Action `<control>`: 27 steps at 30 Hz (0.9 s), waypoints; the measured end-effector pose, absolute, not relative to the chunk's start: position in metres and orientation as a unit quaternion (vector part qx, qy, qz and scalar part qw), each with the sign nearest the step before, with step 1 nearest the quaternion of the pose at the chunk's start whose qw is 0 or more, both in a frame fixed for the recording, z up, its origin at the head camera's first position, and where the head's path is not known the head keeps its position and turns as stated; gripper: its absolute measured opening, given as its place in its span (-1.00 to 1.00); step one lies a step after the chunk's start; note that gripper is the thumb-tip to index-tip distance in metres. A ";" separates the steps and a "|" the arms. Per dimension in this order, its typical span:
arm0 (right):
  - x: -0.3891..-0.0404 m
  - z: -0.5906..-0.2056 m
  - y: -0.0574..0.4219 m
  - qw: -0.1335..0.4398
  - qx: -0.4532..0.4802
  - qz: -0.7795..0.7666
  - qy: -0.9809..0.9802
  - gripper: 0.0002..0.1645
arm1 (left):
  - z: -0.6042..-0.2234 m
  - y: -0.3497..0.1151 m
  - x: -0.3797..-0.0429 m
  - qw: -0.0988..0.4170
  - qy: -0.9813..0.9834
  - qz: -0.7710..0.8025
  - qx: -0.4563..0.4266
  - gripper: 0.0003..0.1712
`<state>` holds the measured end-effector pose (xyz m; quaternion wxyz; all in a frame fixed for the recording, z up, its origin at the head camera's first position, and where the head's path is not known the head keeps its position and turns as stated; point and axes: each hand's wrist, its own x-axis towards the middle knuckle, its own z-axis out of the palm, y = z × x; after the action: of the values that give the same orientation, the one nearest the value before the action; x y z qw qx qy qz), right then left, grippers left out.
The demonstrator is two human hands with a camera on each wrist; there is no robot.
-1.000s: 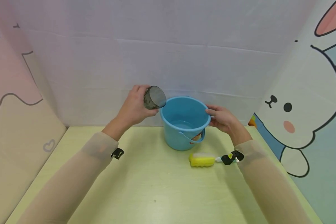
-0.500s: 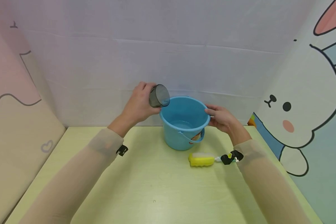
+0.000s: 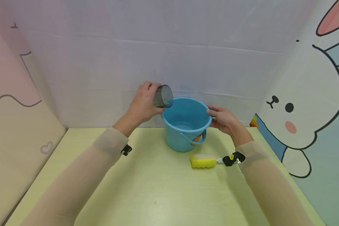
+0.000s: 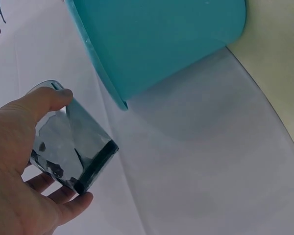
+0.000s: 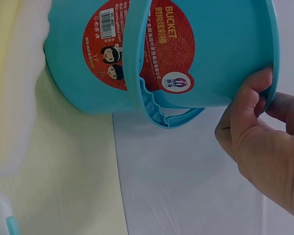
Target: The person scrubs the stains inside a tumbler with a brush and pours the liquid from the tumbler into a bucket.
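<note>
My left hand (image 3: 145, 102) grips a smoky, see-through drinking glass (image 3: 163, 96), tilted with its mouth toward the blue bucket (image 3: 178, 138). In the head view the glass's rim overlaps the bucket's left rim. The left wrist view shows thumb and fingers wrapped around the glass (image 4: 71, 142). My right hand (image 3: 223, 120) pinches the bucket's right rim, thumb inside and fingers outside, as the right wrist view also shows. The bucket stands upright on the table, its handle (image 5: 137, 58) hanging down over a red label (image 5: 108, 44). A little clear liquid seems to lie at its bottom.
In front of the bucket, a yellow and white sponge brush (image 3: 203, 161) with a pale handle lies on the pale yellow table (image 3: 147, 188). A white cloth backdrop (image 3: 101, 62) rises right behind the table. Printed cartoon panels (image 3: 308, 125) flank both sides.
My left hand has moved right and slightly up with the glass, tipping it further toward the bucket. The right hand and the bucket have stayed in place.
</note>
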<state>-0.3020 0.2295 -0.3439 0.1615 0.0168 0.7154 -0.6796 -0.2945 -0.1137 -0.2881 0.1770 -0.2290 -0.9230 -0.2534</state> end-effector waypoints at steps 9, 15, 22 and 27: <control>-0.302 -0.344 0.231 0.164 0.012 -0.678 0.717 -0.29 | -0.286 -0.110 -0.295 0.196 -0.919 -0.237 -0.246 -0.01; -0.301 -0.345 0.231 0.161 0.017 -0.679 0.716 -0.29 | -0.286 -0.106 -0.295 0.193 -0.922 -0.227 -0.248 -0.01; -0.301 -0.344 0.231 0.159 0.022 -0.679 0.716 -0.29 | -0.285 -0.101 -0.294 0.189 -0.925 -0.217 -0.247 0.00; -0.300 -0.344 0.230 0.162 0.018 -0.679 0.716 -0.29 | -0.285 -0.099 -0.294 0.187 -0.927 -0.214 -0.247 0.00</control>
<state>-0.3005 0.2303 -0.3438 0.1618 0.0181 0.7162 -0.6787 -0.2939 -0.0987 -0.2854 0.1866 -0.2466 -0.9267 -0.2137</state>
